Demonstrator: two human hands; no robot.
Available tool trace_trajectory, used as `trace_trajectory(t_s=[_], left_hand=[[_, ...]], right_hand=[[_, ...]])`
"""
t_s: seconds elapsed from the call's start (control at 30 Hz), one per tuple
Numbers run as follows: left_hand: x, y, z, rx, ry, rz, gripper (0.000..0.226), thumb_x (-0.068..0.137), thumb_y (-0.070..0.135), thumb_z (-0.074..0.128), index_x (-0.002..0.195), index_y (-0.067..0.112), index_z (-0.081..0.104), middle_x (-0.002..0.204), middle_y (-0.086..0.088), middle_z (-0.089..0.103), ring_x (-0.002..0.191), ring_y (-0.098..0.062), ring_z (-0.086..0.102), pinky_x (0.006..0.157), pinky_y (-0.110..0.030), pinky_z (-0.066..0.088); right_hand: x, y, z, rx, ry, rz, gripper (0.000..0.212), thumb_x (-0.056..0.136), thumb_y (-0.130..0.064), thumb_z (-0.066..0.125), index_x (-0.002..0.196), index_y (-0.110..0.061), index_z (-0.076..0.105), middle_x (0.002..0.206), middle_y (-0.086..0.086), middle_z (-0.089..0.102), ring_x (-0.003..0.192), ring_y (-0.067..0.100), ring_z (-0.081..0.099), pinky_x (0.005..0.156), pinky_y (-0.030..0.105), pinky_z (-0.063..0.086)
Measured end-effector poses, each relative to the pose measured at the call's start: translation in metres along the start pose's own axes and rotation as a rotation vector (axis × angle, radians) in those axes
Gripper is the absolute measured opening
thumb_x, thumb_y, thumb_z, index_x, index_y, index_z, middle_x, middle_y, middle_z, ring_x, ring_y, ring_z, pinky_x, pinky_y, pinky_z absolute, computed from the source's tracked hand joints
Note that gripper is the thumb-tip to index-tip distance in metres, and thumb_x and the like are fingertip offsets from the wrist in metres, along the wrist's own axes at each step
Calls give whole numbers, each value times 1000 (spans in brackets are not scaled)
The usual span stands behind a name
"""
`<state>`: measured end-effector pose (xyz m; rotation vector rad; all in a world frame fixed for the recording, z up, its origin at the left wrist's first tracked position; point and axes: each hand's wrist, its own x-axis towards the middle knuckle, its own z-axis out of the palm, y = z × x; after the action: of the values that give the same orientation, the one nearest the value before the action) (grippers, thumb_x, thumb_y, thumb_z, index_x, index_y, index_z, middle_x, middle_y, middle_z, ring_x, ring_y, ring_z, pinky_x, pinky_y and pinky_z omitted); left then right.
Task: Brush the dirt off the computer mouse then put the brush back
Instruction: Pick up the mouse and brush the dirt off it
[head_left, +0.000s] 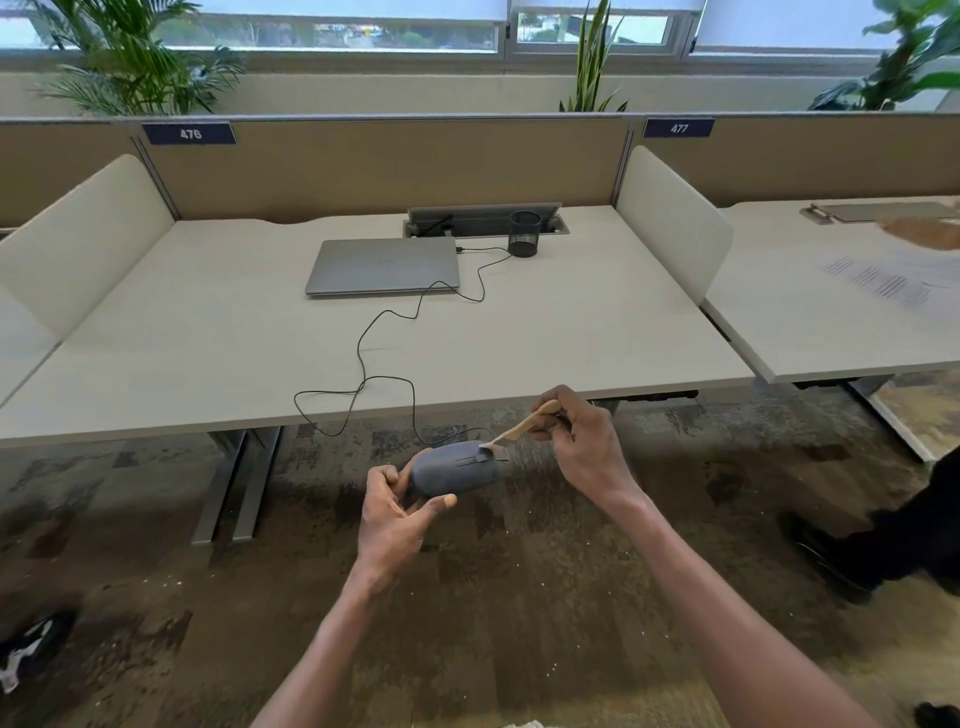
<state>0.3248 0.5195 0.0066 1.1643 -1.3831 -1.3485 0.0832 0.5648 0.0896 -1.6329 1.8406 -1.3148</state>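
A grey wired computer mouse is held in the air below the desk's front edge, above the carpet. My left hand grips its rear end with fingers and thumb. My right hand pinches a small wooden-handled brush. The pale bristles of the brush touch the front of the mouse near the scroll wheel. The mouse's black cable loops over the desk edge and runs back across the desk to the laptop.
A closed silver laptop lies at the desk's back centre, a black mesh pen cup beside an open cable tray. Side dividers flank the desk. Papers lie on the right-hand desk. A dark shoe and leg stand at right.
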Motion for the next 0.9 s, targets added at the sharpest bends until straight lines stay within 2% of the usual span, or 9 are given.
trace_trajectory(t_s=[0.07,0.23,0.33,0.43,0.53,0.73,0.8,0.9], left_hand=[[0,2,-1,-3,21,3,56,73,-1,84,99,14,35,105,-12,55,99,-11,67,80,-19,58],[3,5,-4,-34,27,-12,56,76,0,82,110,5,37,110,-12,58,104,-15,67,81,-22,60],[6,7,-2,-20,23,2,59,76,-2,81,113,-2,36,103,-8,58,94,-4,69,77,-17,58],[7,8,0,1,15,14,59,75,0,83,113,-1,37,102,-7,56,89,3,69,75,-16,57],[9,9,1,-10,7,9,61,74,3,84,113,0,38,103,-9,57,92,-1,69,78,-19,58],[6,9,0,-32,-17,16,57,73,3,85,105,13,39,108,-11,58,102,-8,70,81,-21,58],[6,11,1,-34,-29,26,56,73,1,84,102,14,38,109,-12,56,103,-10,69,83,-21,58],[6,15,4,-5,-52,44,57,73,-1,84,103,10,37,110,-15,53,105,-15,68,84,-23,58]], right_hand=[[-6,2,0,12,3,-7,30,91,16,50,99,-9,62,92,3,73,91,12,75,80,28,63],[-15,1,-4,55,-65,8,33,91,17,49,99,-11,65,92,3,73,92,14,74,80,35,64],[-7,-6,-8,72,22,-6,28,93,14,53,98,-12,62,90,0,72,89,12,75,78,36,65],[3,-15,-9,59,65,-24,31,94,12,53,100,-16,63,89,-3,72,87,10,75,79,34,64],[1,-18,-8,20,32,-44,28,93,13,53,101,-11,64,92,2,73,89,10,74,80,36,64],[-3,-17,-16,-25,6,-34,28,93,11,53,100,-13,62,89,2,73,86,11,74,77,36,64],[5,-21,-16,-33,65,14,22,95,6,56,103,-13,63,91,3,73,87,13,74,75,32,64],[18,-29,-14,-128,148,30,20,97,-7,62,117,-9,62,94,6,74,82,15,73,63,10,56]])
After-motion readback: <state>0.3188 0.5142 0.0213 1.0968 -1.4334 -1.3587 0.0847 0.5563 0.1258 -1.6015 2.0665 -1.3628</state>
